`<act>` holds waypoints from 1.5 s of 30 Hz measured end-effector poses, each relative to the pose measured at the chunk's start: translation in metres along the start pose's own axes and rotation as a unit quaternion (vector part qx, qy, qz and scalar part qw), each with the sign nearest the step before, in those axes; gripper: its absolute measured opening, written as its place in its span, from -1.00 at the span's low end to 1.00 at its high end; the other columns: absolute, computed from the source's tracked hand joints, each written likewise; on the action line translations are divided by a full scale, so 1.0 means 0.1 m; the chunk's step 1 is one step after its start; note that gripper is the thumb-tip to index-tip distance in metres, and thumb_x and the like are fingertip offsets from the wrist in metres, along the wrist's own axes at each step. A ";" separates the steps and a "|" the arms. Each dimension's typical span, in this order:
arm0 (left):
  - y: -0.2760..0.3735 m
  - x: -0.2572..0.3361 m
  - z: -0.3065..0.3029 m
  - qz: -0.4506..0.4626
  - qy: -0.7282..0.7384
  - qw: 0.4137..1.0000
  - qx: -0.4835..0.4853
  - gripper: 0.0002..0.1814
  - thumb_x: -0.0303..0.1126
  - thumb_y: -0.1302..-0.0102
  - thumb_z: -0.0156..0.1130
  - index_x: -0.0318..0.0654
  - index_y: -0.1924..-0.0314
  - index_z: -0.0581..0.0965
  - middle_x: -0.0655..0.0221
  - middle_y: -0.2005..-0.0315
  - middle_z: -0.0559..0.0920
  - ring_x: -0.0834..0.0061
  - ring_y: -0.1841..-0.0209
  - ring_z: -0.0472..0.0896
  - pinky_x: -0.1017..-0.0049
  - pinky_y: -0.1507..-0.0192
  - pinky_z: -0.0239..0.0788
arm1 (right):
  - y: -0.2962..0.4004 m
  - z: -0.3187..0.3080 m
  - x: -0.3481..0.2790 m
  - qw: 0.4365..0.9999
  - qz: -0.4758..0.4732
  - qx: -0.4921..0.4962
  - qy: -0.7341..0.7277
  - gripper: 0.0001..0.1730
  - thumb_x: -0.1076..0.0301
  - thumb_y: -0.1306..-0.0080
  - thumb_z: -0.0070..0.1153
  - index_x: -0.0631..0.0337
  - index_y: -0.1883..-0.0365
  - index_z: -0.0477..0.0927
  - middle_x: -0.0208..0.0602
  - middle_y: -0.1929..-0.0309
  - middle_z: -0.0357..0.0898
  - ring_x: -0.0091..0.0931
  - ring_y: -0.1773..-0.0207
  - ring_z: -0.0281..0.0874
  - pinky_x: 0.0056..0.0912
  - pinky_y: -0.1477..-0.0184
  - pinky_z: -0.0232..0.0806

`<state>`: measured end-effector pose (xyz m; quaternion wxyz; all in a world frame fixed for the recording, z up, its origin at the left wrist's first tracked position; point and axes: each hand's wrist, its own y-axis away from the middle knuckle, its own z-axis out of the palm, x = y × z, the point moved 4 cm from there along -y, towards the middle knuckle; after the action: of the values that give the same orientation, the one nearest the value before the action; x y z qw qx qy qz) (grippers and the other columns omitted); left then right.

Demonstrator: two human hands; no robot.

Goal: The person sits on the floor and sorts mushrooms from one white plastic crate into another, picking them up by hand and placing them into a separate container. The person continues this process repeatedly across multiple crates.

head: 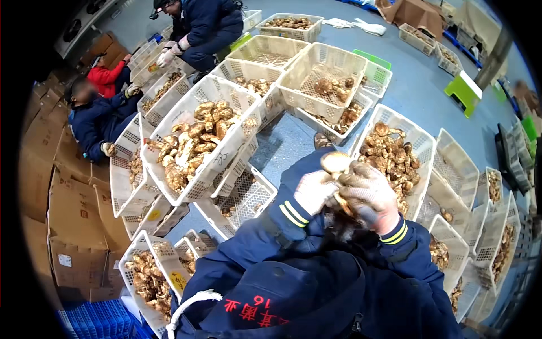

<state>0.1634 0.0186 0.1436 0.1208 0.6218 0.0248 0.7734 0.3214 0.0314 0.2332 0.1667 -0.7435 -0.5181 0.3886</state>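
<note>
Both my hands wear knit work gloves and meet in front of my chest. My left hand (315, 190), in a whitish glove, grips a pale-capped mushroom (335, 163) from the left. Around it from the other side closes my right hand (372, 193), whose glove is stained brown. A brown piece shows below between the hands; whether it belongs to the same mushroom I cannot tell. Just beyond my right hand a white plastic crate (423, 169) holds a heap of brown mushrooms (387, 152). Farther left, paler mushrooms (197, 144) fill part of a raised crate (161, 127).
Stacked crates (324, 55) with a few mushrooms stand ahead, more crates (457, 169) at right. A crouching person (207, 34) and two seated people work at far left. Cardboard boxes (76, 229) line the left side. A green stool (463, 93) stands on the blue floor (410, 76).
</note>
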 end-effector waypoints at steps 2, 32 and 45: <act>-0.05 0.28 -0.10 -0.009 -0.048 0.995 0.083 -0.73 -0.28 -0.21 0.33 -0.37 0.24 0.60 0.45 0.50 0.61 0.72 0.52 0.47 0.66 0.47 0.30 | 0.15 -0.17 0.05 0.971 0.209 0.091 -0.071 -0.68 0.42 -0.14 0.10 0.26 0.10 0.61 -0.13 -0.01 0.59 -0.18 -0.11 0.50 -0.21 -0.15 0.33; 0.16 0.41 -1.55 0.109 0.012 0.936 0.334 -0.77 -0.41 -0.27 0.25 -0.35 0.13 0.47 0.40 0.46 0.56 0.66 0.58 0.45 0.64 0.55 0.32 | 0.79 0.12 0.78 0.766 0.497 0.084 -0.400 -0.45 0.18 -0.38 0.02 0.40 -0.21 0.37 -0.23 0.31 0.60 -0.62 0.38 0.50 -0.65 0.35 0.32; 0.57 0.27 -3.75 0.138 0.060 0.833 0.532 -0.58 -0.30 -0.18 0.38 -0.28 -0.01 0.52 0.29 0.37 0.60 0.52 0.42 0.55 0.47 0.44 0.44 | 0.96 0.13 1.08 0.927 0.356 -0.084 -0.084 -0.60 0.32 -0.34 -0.05 0.33 -0.09 0.49 -0.06 0.09 0.60 -0.31 0.05 0.60 -0.36 0.02 0.41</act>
<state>-0.2140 0.0109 0.0958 -0.3384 0.5395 0.3535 0.6852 0.3902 0.0875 0.1190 -0.0892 -0.8550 -0.2623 0.4384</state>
